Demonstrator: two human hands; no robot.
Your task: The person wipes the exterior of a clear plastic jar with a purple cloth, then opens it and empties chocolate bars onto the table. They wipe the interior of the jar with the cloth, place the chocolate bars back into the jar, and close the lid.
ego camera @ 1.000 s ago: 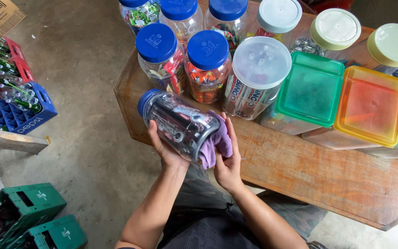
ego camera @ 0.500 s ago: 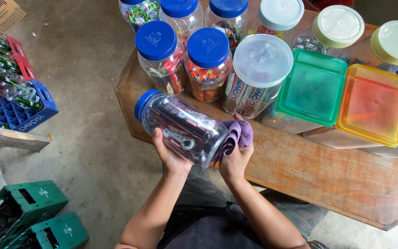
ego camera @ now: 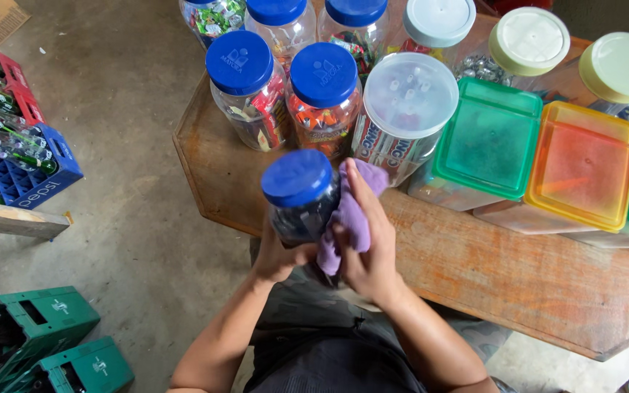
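Observation:
I hold a clear plastic jar (ego camera: 301, 211) with a blue lid upright over my lap, just in front of the wooden table (ego camera: 489, 269). My left hand (ego camera: 279, 256) grips the jar's lower left side. My right hand (ego camera: 367, 251) presses a purple cloth (ego camera: 351, 215) flat against the jar's right side. The jar holds dark snack packets.
Several blue-lidded candy jars (ego camera: 249, 91) and pale-lidded jars (ego camera: 409, 113) crowd the table's back. Square tubs with green (ego camera: 489, 142) and orange lids (ego camera: 584, 167) stand to the right. Bottle crates (ego camera: 20, 167) and green crates (ego camera: 30, 327) sit on the concrete floor at left.
The jar has turned from lying tilted with its lid to the left to standing upright. My right hand with the cloth moved from the jar's base up onto its side.

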